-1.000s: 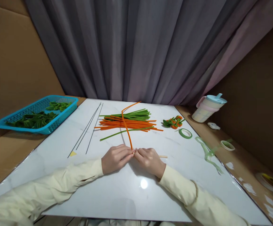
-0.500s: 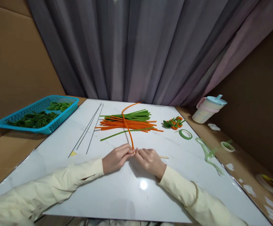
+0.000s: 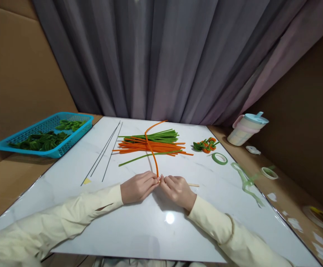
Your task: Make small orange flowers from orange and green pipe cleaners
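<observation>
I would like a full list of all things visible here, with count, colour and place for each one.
orange pipe cleaner: one, orange, pinched between both hands, rising over the pile
pipe cleaner pile: many, orange and green, table centre
wires: three, dark, left of pile
basket: one, blue, far left, holds green pieces
small flowers: a cluster, orange and green, right of pile
tape rolls: two, green, right side
cup: one, pale with blue lid, far right
wooden stick: one, tan, beside right hand
table: one, white
curtain: grey, behind
left hand: one, cream sleeve
right hand: one, cream sleeve
</observation>
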`<state>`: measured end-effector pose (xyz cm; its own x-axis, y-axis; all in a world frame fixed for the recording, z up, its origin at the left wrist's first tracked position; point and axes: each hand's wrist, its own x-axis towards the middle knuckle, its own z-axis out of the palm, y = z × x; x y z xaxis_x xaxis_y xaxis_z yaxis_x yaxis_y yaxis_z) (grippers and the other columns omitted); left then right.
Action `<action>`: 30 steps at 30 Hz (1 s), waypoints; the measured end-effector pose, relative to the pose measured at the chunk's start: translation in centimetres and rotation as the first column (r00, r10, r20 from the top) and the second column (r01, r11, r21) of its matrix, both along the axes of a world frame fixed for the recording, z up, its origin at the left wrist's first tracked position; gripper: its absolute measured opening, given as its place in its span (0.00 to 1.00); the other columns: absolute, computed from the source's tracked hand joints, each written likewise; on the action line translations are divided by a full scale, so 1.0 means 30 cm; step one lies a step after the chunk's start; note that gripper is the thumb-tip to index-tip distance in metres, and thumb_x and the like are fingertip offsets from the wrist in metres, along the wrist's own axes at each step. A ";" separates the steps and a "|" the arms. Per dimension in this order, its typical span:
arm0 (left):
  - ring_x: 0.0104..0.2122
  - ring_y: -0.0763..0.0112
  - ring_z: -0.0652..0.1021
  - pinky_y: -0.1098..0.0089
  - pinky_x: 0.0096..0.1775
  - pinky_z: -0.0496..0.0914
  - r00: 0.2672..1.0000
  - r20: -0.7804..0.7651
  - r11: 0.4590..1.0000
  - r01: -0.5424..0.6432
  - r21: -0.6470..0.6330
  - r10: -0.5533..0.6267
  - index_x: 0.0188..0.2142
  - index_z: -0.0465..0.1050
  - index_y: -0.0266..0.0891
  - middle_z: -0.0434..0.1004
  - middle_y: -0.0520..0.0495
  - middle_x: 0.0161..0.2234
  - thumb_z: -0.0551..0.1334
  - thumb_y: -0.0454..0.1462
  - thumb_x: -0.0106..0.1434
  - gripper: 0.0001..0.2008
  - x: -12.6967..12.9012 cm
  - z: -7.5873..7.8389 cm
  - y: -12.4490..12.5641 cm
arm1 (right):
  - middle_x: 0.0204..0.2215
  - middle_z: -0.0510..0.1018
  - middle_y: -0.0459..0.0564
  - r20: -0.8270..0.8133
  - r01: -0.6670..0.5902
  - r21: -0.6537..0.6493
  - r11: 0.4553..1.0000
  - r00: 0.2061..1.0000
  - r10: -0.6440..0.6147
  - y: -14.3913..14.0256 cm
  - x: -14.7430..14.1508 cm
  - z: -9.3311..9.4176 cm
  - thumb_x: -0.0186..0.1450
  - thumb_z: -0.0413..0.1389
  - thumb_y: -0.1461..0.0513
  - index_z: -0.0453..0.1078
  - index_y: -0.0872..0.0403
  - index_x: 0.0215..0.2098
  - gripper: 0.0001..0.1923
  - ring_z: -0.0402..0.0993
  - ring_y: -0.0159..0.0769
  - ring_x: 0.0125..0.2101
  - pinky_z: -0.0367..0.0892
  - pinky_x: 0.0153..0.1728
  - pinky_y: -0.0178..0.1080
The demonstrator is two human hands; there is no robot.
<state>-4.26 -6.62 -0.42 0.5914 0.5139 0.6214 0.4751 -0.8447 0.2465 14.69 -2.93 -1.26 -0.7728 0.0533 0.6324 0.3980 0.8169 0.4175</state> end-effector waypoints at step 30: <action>0.27 0.68 0.70 0.71 0.27 0.68 0.999 0.005 0.985 -0.045 0.166 0.045 0.36 0.64 0.33 0.71 0.43 0.27 0.49 0.29 0.67 0.07 0.006 -0.013 0.012 | 0.18 0.66 0.46 -0.023 -0.044 0.007 0.999 0.999 0.045 -0.007 -0.017 0.027 0.67 0.42 0.72 0.67 0.62 0.30 0.13 0.61 0.31 0.18 0.48 0.18 0.36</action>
<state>-4.08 -6.25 -0.83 0.5692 0.4296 0.7010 0.5137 -0.8516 0.1049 14.20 -3.13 -0.43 -0.7592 0.0149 0.6506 0.3710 0.8313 0.4139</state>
